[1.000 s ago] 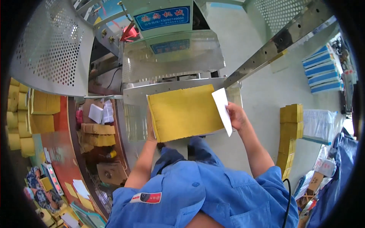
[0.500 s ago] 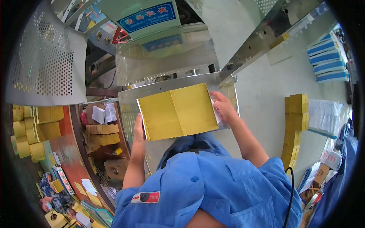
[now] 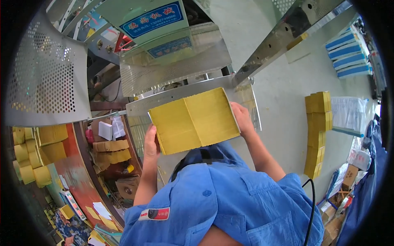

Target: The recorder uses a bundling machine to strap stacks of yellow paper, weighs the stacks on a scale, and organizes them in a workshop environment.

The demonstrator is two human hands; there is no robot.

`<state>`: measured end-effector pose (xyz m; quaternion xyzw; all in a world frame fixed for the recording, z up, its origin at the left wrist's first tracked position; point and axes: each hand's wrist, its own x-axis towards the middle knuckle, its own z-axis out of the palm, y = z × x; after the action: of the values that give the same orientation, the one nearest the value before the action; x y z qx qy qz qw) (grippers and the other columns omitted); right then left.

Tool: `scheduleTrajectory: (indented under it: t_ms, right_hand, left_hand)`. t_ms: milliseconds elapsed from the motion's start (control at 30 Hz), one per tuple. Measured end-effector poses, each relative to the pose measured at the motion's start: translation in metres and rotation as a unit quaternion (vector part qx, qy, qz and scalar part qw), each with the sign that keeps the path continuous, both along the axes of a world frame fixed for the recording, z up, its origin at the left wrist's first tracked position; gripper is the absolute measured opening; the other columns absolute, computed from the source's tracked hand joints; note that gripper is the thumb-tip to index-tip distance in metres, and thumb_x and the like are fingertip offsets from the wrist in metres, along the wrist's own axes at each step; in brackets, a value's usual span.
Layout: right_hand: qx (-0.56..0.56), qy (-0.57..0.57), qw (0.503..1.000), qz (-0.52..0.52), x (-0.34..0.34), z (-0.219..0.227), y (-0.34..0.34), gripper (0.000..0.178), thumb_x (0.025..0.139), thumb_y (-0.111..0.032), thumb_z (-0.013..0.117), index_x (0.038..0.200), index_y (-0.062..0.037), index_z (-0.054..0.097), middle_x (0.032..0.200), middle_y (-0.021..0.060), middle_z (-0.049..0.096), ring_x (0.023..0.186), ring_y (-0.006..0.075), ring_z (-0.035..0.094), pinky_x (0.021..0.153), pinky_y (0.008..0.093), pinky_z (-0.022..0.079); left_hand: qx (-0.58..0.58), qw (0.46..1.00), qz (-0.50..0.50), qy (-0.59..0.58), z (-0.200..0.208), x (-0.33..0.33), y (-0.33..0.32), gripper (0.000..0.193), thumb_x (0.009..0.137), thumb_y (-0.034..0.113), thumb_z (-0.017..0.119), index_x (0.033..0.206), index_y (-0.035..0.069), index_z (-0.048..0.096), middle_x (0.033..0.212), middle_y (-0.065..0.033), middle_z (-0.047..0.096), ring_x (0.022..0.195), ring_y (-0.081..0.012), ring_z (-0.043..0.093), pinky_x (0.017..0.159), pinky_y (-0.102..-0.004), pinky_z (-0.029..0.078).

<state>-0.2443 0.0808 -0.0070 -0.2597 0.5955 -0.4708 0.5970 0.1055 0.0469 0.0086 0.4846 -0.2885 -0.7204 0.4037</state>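
A rectangular stack of yellow paper sheets (image 3: 195,121), creased down the middle, is held in front of me over the near edge of a metal machine table (image 3: 137,107). Its left edge is gripped by my left hand (image 3: 151,141), thumb up along the side. My right hand (image 3: 243,118) closes on the opposite edge. Most fingers of both hands are hidden behind or under the stack, and how thick it is I cannot tell. The stack tilts slightly, right end farther away.
Beyond the table stands a clear guard (image 3: 176,61), with a perforated metal panel (image 3: 45,82) to its left. A steel beam (image 3: 283,41) slants across the far right. Yellow bundles (image 3: 317,131) line the right floor. Left, a red-brown bench (image 3: 76,160) runs near shelves; another person (image 3: 72,223) is at lower left.
The stack has shifted slightly in my hands, and the white edge that showed at its right end is now out of sight. My right fingers have moved down along that edge.
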Motion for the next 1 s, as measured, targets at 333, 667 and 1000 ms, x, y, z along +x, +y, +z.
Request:
scheduleTrajectory:
  t_ms: [333,667,1000]
  right_hand:
    - [-0.059,-0.049,0.997,-0.003,0.006,0.033,0.003,0.043,0.1,-0.028,0.048,0.133,-0.0003,0.053,0.125,0.0084,0.06,0.116,0.0154,0.053,0.1,0.0293,0.039]
    - [-0.051,-0.026,0.998,0.006,0.016,0.035,0.002,0.041,0.1,-0.026,0.048,0.131,-0.0003,0.054,0.125,0.0083,0.06,0.115,0.0148,0.053,0.1,0.029,0.04]
    - [-0.126,-0.219,0.967,-0.028,-0.007,0.043,-0.013,0.034,0.097,-0.013,0.044,0.128,-0.0038,0.056,0.139,0.0121,0.051,0.124,0.0212,0.051,0.106,0.0339,0.039]
  left_hand:
    - [-0.007,1.0,-0.013,-0.021,0.009,-0.002,-0.004,0.05,0.094,0.037,0.053,0.129,0.001,0.049,0.119,-0.0088,0.058,0.108,-0.0182,0.057,0.091,-0.0311,0.046]
    - [0.026,0.998,-0.05,-0.002,0.016,-0.005,-0.007,0.055,0.094,0.035,0.054,0.135,0.0,0.045,0.124,-0.0094,0.057,0.113,-0.0189,0.056,0.095,-0.0318,0.045]
    - [-0.12,0.984,-0.12,-0.062,0.047,-0.012,-0.011,0.058,0.095,0.019,0.059,0.146,0.004,0.035,0.139,-0.0077,0.049,0.125,-0.0192,0.05,0.099,-0.0328,0.043]
